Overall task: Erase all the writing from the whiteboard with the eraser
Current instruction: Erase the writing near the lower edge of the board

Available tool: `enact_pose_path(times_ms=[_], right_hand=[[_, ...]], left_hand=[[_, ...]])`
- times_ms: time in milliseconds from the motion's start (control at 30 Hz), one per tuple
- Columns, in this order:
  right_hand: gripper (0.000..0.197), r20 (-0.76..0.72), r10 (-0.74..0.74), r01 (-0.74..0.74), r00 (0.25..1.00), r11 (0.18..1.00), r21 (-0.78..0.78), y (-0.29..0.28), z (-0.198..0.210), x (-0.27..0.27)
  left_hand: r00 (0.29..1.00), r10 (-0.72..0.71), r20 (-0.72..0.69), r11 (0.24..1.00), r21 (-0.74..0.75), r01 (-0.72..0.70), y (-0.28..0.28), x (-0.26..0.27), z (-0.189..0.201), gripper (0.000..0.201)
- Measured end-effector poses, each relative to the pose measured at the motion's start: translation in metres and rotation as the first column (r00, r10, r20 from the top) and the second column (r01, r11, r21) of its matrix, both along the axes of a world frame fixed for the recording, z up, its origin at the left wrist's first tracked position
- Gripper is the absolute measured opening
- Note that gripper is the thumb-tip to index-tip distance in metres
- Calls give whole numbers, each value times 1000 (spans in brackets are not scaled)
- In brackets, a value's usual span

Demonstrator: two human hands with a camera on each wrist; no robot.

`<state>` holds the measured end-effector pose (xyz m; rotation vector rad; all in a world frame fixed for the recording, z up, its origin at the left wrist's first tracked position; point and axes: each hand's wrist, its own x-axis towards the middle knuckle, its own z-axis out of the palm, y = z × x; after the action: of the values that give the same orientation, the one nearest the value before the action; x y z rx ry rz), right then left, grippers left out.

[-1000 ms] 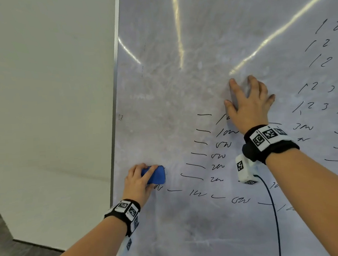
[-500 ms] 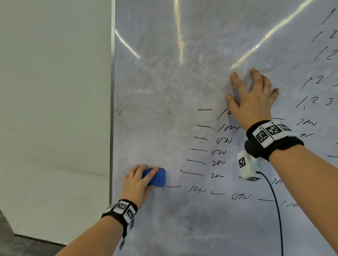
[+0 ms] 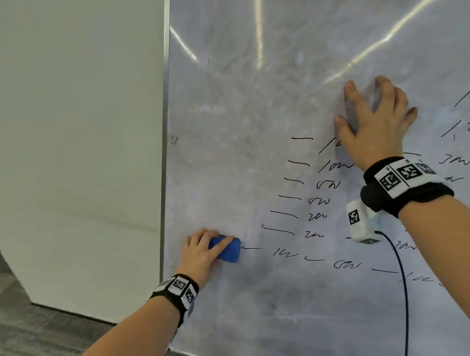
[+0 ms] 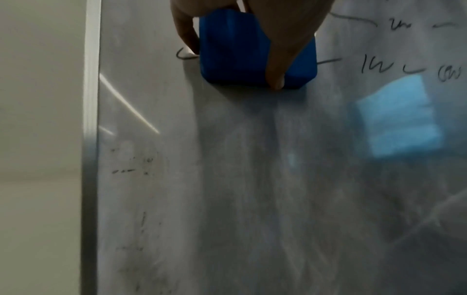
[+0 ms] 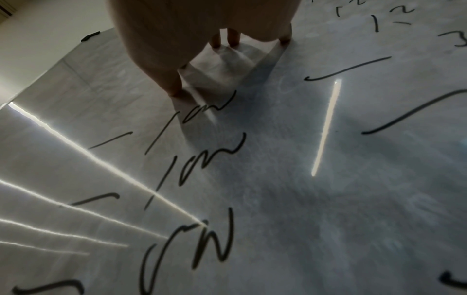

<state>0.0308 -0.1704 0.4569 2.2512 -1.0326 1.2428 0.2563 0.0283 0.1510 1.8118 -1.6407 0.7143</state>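
The whiteboard (image 3: 238, 122) fills most of the head view, smeared grey where it has been wiped. Black writing (image 3: 327, 184) in short dashes and scrawls covers its middle and right. My left hand (image 3: 202, 251) grips the blue eraser (image 3: 228, 251) and presses it against the board near the lower left, just left of a dash. In the left wrist view the eraser (image 4: 235, 46) sits under my fingers (image 4: 275, 65) with a stroke (image 4: 183, 55) at its left side. My right hand (image 3: 373, 122) rests flat on the board with spread fingers, higher up; its fingertips (image 5: 177, 89) touch the surface.
The board's metal frame edge (image 3: 166, 154) runs down the left, with a plain wall (image 3: 74, 132) beyond it and grey floor (image 3: 23, 342) below. More numbers (image 3: 467, 128) lie at the far right. A cable (image 3: 403, 291) hangs from my right wrist camera.
My left hand has slid the eraser slightly down and left along the bottom row, wiping the scrawl beside it. The right hand stays flat on the board; the view has shifted left.
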Motion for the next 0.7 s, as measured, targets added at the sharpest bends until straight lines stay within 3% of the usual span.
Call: enact_pose_path(times_ms=[100, 200, 300, 367, 467, 567, 700], right_hand=[[54, -6, -6, 6, 1000, 1000, -1, -1, 0, -1], [54, -12, -13, 13, 1000, 1000, -11, -2, 0, -1], [54, -8, -8, 8, 1000, 1000, -16, -3, 0, -1], [54, -14, -9, 9, 1000, 1000, -18, -2, -1, -1], [54, -7, -9, 9, 1000, 1000, -13, -3, -1, -1], [53, 2, -8, 8, 1000, 1000, -16, -3, -1, 0], [53, 11, 6, -6, 1000, 1000, -6, -4, 0, 0]], left_hand=[[1000, 10, 13, 1000, -6, -10, 4, 6, -5, 89], [983, 81, -165, 987, -124, -102, 7, 16, 10, 64], [844, 144, -516, 928, -225, -297, 6, 20, 26, 61], [765, 132, -630, 911, -227, -343, 3, 15, 27, 69], [785, 131, -606, 930, -198, -308, 6, 4, 5, 70], [860, 124, -494, 971, -118, -208, 17, -4, -21, 81], [899, 73, -433, 985, -111, -133, 8, -8, -6, 78]])
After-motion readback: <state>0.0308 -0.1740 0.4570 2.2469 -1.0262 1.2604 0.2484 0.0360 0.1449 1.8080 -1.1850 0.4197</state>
